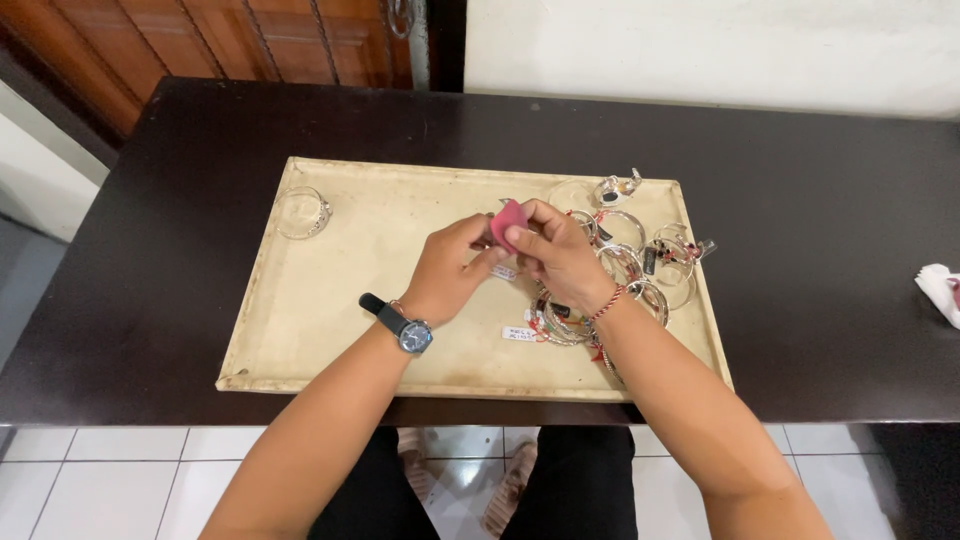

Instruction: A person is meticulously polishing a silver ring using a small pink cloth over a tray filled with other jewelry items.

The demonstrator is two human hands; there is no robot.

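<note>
both hands meet above the middle of a cream tray (330, 300) that lies on a dark counter (820, 300). the right hand (562, 258) has its fingers closed around a small pink cloth (510, 222), pinching it between thumb and forefinger. the left hand (450, 268) has its fingers curled in against the same cloth from the other side; whatever sits inside the cloth is hidden, so it cannot be told from here. the cloth is held just above the tray surface, near the tray's centre and beside the jewellery. the left wrist carries a dark watch (412, 334); the right wrist carries a red and white thread band (606, 301). on the right half of the tray lies a cluster of silver bangles (640, 255), some overlapping, several with small white tags (520, 333). 1 silver bangle (302, 212) lies alone near the tray's far left corner, well apart from the cluster. a white cloth (940, 290) rests on the counter at the right edge of view. below the counter edge, white floor tiles (120, 480) show.
</note>
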